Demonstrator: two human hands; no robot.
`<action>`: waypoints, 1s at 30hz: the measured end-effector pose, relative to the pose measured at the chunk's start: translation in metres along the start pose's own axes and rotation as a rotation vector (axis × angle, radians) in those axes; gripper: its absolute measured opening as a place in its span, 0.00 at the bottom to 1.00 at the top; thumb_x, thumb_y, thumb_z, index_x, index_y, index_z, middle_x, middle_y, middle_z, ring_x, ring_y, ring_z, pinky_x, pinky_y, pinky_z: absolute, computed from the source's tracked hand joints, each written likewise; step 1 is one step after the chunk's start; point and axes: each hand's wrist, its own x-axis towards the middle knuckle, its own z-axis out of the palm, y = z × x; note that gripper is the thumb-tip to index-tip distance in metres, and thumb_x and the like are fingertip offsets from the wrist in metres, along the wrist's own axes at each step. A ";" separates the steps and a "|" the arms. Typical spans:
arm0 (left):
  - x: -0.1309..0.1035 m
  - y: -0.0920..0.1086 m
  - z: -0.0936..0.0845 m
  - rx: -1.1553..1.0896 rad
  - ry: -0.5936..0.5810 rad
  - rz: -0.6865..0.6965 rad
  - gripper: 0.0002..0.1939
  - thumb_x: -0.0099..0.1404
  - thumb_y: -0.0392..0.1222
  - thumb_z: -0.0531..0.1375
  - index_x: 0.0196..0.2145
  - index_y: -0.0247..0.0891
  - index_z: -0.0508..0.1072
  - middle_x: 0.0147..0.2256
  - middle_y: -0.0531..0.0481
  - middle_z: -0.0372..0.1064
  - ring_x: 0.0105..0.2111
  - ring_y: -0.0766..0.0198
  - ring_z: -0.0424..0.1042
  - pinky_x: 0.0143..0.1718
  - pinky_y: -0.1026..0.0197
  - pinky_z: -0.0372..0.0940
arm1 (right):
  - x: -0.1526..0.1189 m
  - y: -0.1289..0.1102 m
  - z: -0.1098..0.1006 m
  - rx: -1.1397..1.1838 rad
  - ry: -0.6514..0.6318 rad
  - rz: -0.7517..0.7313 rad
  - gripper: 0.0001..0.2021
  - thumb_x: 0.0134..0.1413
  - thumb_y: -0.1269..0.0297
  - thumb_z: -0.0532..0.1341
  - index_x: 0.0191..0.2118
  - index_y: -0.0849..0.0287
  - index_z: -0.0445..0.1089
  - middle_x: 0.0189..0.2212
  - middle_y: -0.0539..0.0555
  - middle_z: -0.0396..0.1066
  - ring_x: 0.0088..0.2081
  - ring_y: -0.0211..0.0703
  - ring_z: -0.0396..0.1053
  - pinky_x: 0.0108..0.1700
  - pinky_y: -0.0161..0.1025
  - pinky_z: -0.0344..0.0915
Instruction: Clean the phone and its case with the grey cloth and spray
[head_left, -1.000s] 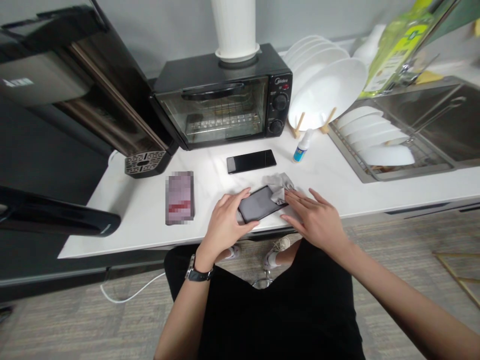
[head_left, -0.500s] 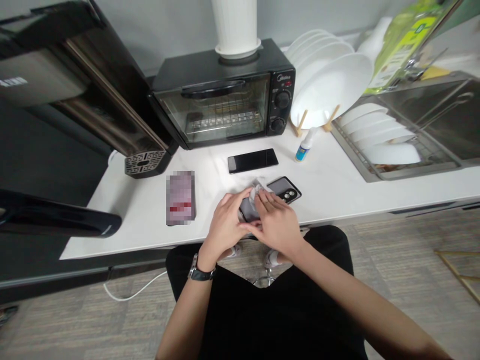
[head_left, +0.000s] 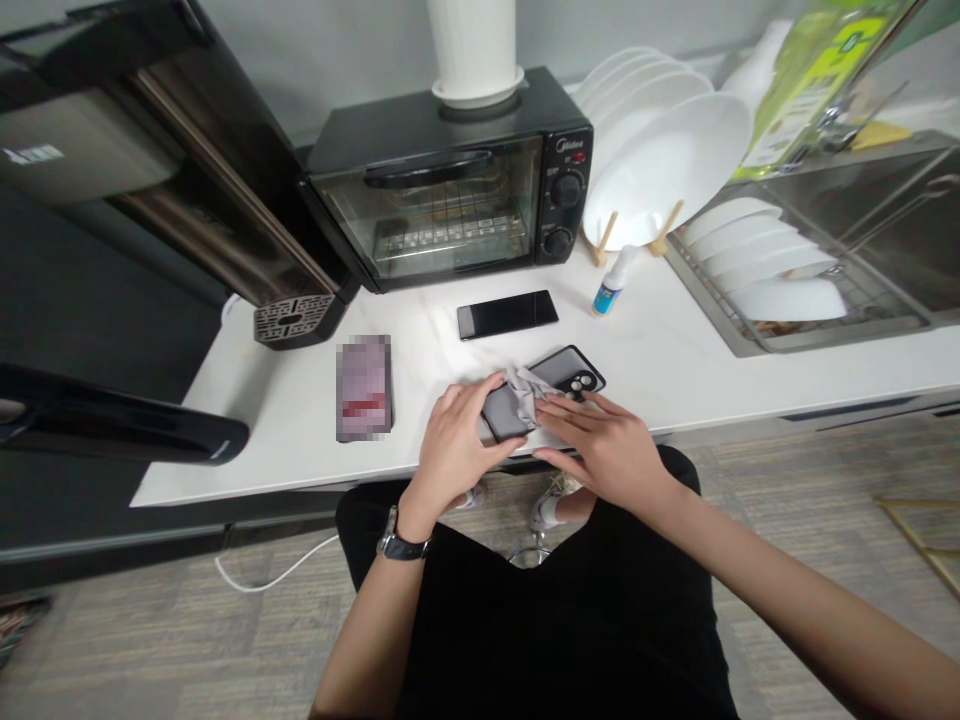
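One phone case (head_left: 556, 370), left grip (head_left: 454, 440) holding it — cloth (head_left: 525, 391) atop, held in right grip (head_left: 611, 450)

The right hand (head_left: 616, 448) now sits farther right than half a second ago, its thumb drawn away from the left hand (head_left: 459, 430), and the grey cloth (head_left: 526, 395) under its fingers lies across the middle of the phone (head_left: 502, 412), uncovering the right-end camera section (head_left: 583, 384) it hid a second ago
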 end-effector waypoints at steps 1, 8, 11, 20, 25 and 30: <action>0.000 0.000 0.000 0.001 0.002 -0.001 0.44 0.62 0.48 0.73 0.70 0.47 0.60 0.64 0.46 0.69 0.57 0.47 0.68 0.62 0.45 0.63 | -0.002 0.007 -0.002 -0.027 0.005 0.017 0.21 0.73 0.50 0.58 0.60 0.58 0.74 0.60 0.59 0.75 0.61 0.54 0.74 0.62 0.53 0.68; 0.003 0.005 -0.001 -0.041 -0.008 -0.029 0.47 0.60 0.46 0.75 0.70 0.47 0.59 0.62 0.48 0.72 0.57 0.48 0.69 0.62 0.45 0.64 | -0.009 0.026 -0.004 -0.120 0.042 0.179 0.26 0.74 0.48 0.54 0.64 0.62 0.70 0.61 0.63 0.74 0.62 0.58 0.73 0.67 0.56 0.60; 0.004 0.005 -0.002 -0.059 -0.004 -0.035 0.46 0.60 0.45 0.75 0.70 0.48 0.59 0.61 0.48 0.72 0.58 0.48 0.69 0.62 0.45 0.64 | -0.001 0.013 0.007 -0.104 0.087 0.263 0.29 0.73 0.44 0.53 0.64 0.64 0.68 0.62 0.64 0.73 0.64 0.59 0.71 0.68 0.56 0.59; 0.006 -0.004 -0.004 -0.052 0.013 -0.020 0.45 0.61 0.46 0.74 0.70 0.46 0.60 0.61 0.47 0.72 0.57 0.50 0.70 0.62 0.48 0.65 | 0.030 -0.006 0.026 -0.033 0.118 0.313 0.32 0.72 0.41 0.53 0.64 0.63 0.69 0.61 0.65 0.74 0.64 0.62 0.70 0.74 0.64 0.48; 0.005 -0.004 -0.001 -0.042 0.019 -0.016 0.42 0.63 0.44 0.71 0.70 0.45 0.61 0.60 0.47 0.73 0.54 0.50 0.69 0.60 0.49 0.65 | 0.046 -0.023 0.033 0.006 0.047 0.220 0.38 0.69 0.37 0.55 0.62 0.72 0.71 0.59 0.72 0.74 0.63 0.64 0.70 0.72 0.60 0.55; 0.002 -0.006 0.000 -0.003 -0.012 -0.053 0.45 0.61 0.45 0.72 0.71 0.42 0.60 0.57 0.43 0.73 0.52 0.48 0.69 0.57 0.48 0.67 | 0.034 -0.038 0.032 0.219 0.027 -0.012 0.30 0.72 0.41 0.55 0.59 0.62 0.75 0.58 0.62 0.77 0.62 0.53 0.73 0.72 0.56 0.56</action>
